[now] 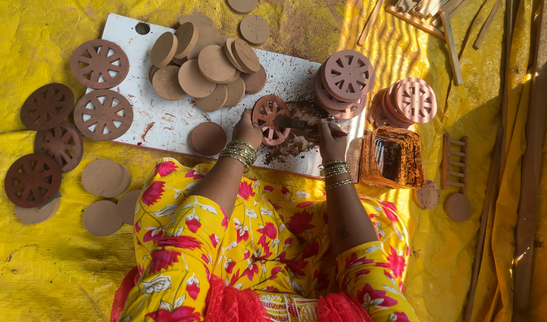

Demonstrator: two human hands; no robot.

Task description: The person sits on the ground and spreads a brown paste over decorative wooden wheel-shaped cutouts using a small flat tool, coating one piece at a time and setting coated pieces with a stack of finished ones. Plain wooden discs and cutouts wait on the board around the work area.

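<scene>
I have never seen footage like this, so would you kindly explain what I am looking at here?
This is one picture from a camera worn on a person's head, looking down at their own lap and two bare hands; there is no machine. They sit on a yellow sheet before a white board. The left hand steadies a spoked wheel disc, while the right hand holds a brush against it. Plain round discs are piled on the board, brown painted wheels lie at the left, pinkish wheel stacks at the right, beside an amber jar.
</scene>
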